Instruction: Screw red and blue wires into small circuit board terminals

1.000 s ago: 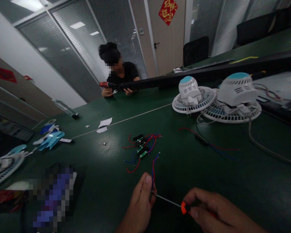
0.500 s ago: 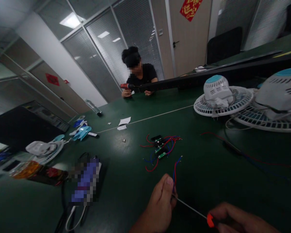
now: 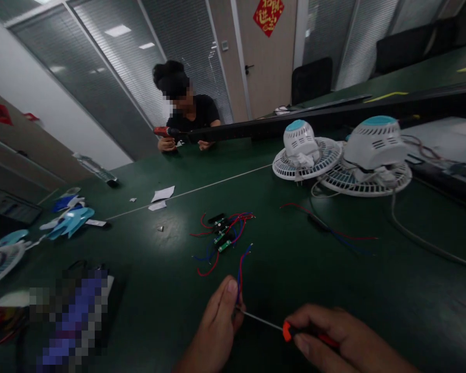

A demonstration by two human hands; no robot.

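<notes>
My left hand point(image 3: 219, 318) is closed, thumb on top, around a small part whose body the fingers hide. Red and blue wires point(image 3: 241, 269) stick up out of that grip. In my right hand point(image 3: 326, 336) is a screwdriver point(image 3: 262, 320), held by its red and black handle. Its thin metal shaft runs left to the part in my left hand; the tip's exact contact is hidden. Beyond the left hand lies a cluster of small green circuit boards point(image 3: 225, 245) with red and blue leads.
Two white fan heads point(image 3: 301, 150) sit face down at the back right. A dark piece with wires point(image 3: 318, 223) lies right of the boards. Paper scraps point(image 3: 163, 194), a small metal bit point(image 3: 160, 228) and blue fan blades point(image 3: 72, 223) are leftward. Across the table a person point(image 3: 194, 111) holds a red power drill point(image 3: 165, 131).
The view has swung right, so everything appears further left. My right hand shows more fully, still on the screwdriver. The left hand keeps its hold.
</notes>
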